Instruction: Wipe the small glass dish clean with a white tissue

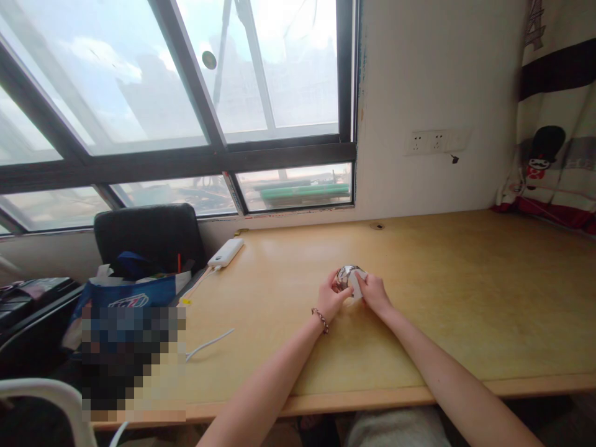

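Head camera: my left hand (329, 298) and my right hand (376, 294) both grip a small, rounded, shiny silver object with dark markings and a white side (347, 275), fingers curled around it and thumbs towards me. It sits between my palms at the middle of the yellowish wooden counter (479, 310); I cannot tell whether it touches the surface. I can make out no writing on it. A braided dark bracelet (320, 320) circles my left wrist.

The clearest label near me is on the blue shopping bag (105, 300) to my left, before the black-backed chair (146, 233): slanted white lettering in a white outline, too blurred for me to read surely, with the lower part pixelated. A white rectangular device (226, 252) with a cable plugged in lies at the counter's far left edge; its dark spot is too small to read. On the right, the patterned curtain (559, 146) carries a tower picture and a red-coated guard figure, and I see no legible words there.
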Demonstrator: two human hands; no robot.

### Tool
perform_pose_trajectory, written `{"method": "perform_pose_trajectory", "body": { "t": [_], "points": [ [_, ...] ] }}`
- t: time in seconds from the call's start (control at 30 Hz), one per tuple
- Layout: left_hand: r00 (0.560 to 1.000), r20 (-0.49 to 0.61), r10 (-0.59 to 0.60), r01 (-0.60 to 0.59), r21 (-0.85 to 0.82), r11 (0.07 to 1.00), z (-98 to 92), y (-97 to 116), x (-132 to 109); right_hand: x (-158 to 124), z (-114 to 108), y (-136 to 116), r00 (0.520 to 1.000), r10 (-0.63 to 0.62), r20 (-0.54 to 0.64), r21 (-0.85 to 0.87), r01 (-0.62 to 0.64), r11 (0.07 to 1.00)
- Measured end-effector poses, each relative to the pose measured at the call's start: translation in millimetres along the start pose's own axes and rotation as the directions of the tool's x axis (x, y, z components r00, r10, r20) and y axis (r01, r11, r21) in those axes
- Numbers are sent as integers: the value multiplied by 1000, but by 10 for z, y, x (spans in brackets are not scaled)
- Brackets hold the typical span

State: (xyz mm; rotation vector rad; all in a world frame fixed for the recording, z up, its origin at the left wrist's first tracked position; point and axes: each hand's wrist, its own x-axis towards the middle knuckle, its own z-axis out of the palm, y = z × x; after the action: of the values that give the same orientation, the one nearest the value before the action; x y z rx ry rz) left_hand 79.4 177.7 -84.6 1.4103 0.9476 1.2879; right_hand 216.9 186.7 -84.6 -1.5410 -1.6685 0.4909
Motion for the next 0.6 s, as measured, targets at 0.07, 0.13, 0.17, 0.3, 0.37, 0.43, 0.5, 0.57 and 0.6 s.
{"method": "perform_pose_trajectory", "body": {
  "t": [0.07, 0.13, 0.17, 0.3, 0.37, 0.43, 0.5, 0.57, 0.6],
  "points": [
    [999, -24, -33, 32, -25, 999, -20, -5, 21, -32, -34, -28, 994, -93, -49, -47, 91, 995],
    [996, -51, -76, 74, -41, 996, -48, -10, 41, -51, -49, -50, 993, -117, -16, -17, 116, 993],
    [994, -61, -90, 87, -40, 995, -64, -12, 48, -55, -47, -59, 994, -109, 18, 9, 109, 994],
    [995, -70, -64, 64, 7, 998, -118, -43, 76, -43, 6, -82, 989, -95, 112, 20, 93, 995],
    [995, -65, -70, 71, 20, 997, -125, -78, 92, -38, 37, -84, 989, -86, 124, -1, 87, 996],
    [995, -54, -87, 87, -5, 996, -115, -112, 106, -39, 57, -79, 996, -62, 69, -16, 63, 998],
    [997, -19, -78, 77, -58, 995, -91, -127, 106, -44, 71, -67, 1000, -4, 4, 18, 4, 1000],
    [996, 69, -53, 60, -107, 992, -61, -108, 87, -47, 86, -48, 993, 117, 30, 129, -120, 984],
    [991, 123, -45, 60, -121, 991, -48, -86, 73, -47, 96, -36, 981, 178, 83, 202, -191, 961]
  ]
}}
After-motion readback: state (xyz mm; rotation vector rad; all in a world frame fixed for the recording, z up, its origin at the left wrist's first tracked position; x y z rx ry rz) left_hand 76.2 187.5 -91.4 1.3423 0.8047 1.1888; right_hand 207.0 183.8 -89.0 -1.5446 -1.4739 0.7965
